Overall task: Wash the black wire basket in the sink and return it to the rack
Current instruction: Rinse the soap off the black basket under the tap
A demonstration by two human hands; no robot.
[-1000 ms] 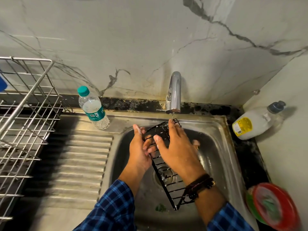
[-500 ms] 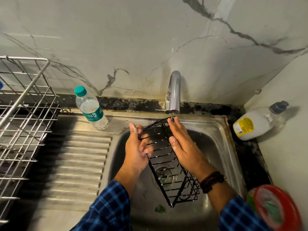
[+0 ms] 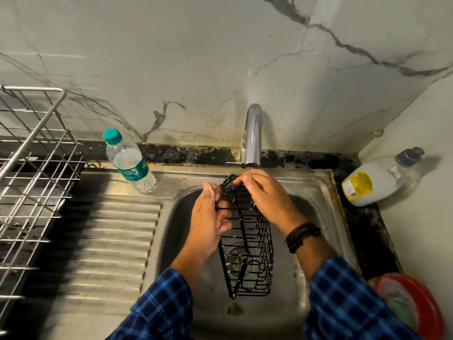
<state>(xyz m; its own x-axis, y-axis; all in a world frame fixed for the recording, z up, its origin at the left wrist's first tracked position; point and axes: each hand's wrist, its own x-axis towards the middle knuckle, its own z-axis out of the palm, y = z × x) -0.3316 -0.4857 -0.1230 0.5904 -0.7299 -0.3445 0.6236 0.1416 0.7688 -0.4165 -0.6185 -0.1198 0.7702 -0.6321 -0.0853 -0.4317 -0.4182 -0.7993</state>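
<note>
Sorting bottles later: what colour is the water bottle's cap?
The water bottle's cap is teal green, clearest in the head view.

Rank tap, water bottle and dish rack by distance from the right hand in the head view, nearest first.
1. Tap: centre back, just beyond the right hand, which grips the black wire basket.
2. Water bottle: back left, standing.
3. Dish rack: far left edge of view.
</note>
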